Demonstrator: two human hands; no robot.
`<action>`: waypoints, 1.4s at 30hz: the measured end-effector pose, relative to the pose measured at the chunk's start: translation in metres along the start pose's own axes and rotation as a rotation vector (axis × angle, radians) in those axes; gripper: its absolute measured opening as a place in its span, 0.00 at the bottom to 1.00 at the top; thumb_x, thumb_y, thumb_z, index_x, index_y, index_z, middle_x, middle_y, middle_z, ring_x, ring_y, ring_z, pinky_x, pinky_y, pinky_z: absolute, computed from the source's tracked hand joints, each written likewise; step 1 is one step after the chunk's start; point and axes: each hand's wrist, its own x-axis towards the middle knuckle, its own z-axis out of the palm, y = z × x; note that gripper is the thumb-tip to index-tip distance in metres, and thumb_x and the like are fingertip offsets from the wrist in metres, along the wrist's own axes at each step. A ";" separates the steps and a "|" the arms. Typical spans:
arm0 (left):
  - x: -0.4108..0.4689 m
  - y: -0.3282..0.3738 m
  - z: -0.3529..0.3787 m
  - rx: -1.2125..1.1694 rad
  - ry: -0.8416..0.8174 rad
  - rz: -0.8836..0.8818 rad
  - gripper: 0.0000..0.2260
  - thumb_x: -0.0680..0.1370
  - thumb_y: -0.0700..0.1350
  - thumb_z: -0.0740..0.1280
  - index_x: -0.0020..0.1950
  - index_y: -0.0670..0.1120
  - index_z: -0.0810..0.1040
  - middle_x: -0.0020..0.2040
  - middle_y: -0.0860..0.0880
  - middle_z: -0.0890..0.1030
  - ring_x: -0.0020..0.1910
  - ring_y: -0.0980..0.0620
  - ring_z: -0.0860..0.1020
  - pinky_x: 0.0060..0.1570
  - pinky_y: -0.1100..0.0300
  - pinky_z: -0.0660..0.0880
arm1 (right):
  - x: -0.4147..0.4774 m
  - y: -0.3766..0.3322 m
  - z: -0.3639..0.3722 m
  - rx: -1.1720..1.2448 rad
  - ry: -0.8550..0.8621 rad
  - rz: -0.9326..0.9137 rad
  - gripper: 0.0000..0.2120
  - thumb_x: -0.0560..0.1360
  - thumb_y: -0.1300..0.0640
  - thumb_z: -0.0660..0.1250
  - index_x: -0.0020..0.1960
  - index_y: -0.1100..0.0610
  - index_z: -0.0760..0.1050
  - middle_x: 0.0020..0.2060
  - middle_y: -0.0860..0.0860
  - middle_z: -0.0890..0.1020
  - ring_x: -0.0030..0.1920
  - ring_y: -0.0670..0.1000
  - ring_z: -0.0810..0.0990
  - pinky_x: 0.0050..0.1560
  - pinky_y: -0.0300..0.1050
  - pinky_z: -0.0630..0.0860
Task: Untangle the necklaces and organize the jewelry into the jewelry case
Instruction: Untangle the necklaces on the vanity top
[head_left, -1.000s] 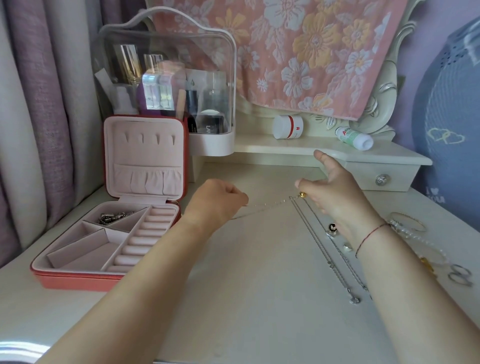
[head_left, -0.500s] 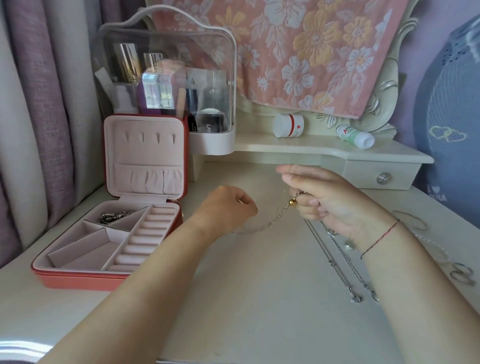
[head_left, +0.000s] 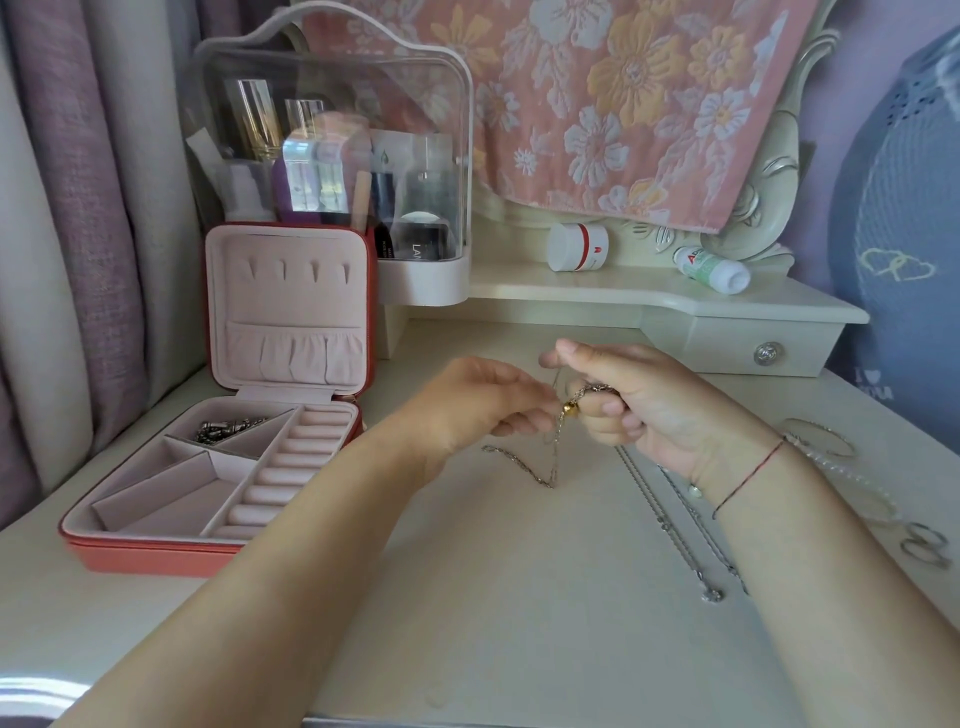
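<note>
A thin silver necklace (head_left: 540, 467) with a small gold bead (head_left: 570, 409) hangs between my two hands above the table, its slack loop touching the tabletop. My left hand (head_left: 478, 405) pinches the chain just left of the bead. My right hand (head_left: 628, 397) grips the bunched chain at the bead. The open red jewelry case (head_left: 156, 551) with pink lining stands at the left, with silver pieces (head_left: 228, 430) in its back compartment. Two more silver chains (head_left: 675, 535) lie stretched out under my right forearm.
Bangles (head_left: 821, 441), a beaded strand and rings (head_left: 924, 543) lie at the right edge of the table. A clear cosmetics organiser (head_left: 332, 171) stands behind the case. A white jar (head_left: 576, 247) and a tube (head_left: 711, 269) lie on the raised shelf with a drawer knob (head_left: 768, 353).
My hands have come together: the chain, stretched out between them a second ago, now hangs slack in a loop, and my right hand has gathered it at the gold bead.
</note>
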 end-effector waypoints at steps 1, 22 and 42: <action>-0.001 0.001 0.000 -0.034 -0.035 0.018 0.03 0.75 0.43 0.71 0.43 0.46 0.83 0.39 0.49 0.84 0.40 0.57 0.80 0.48 0.63 0.73 | 0.001 0.000 -0.001 0.018 0.022 0.007 0.29 0.77 0.50 0.63 0.65 0.73 0.65 0.22 0.47 0.60 0.21 0.44 0.54 0.25 0.38 0.48; 0.004 -0.006 0.003 -0.142 -0.036 0.098 0.07 0.80 0.42 0.65 0.45 0.45 0.82 0.39 0.49 0.82 0.42 0.52 0.77 0.47 0.63 0.73 | 0.005 0.003 -0.009 -0.060 0.124 0.055 0.08 0.78 0.55 0.64 0.48 0.60 0.74 0.25 0.51 0.74 0.23 0.47 0.69 0.20 0.35 0.60; 0.006 -0.005 0.001 -0.236 0.047 0.108 0.12 0.80 0.48 0.64 0.39 0.44 0.76 0.30 0.52 0.70 0.30 0.55 0.69 0.35 0.67 0.70 | -0.002 0.001 -0.006 0.025 -0.107 0.121 0.16 0.74 0.50 0.64 0.56 0.60 0.76 0.38 0.57 0.83 0.34 0.51 0.81 0.32 0.39 0.76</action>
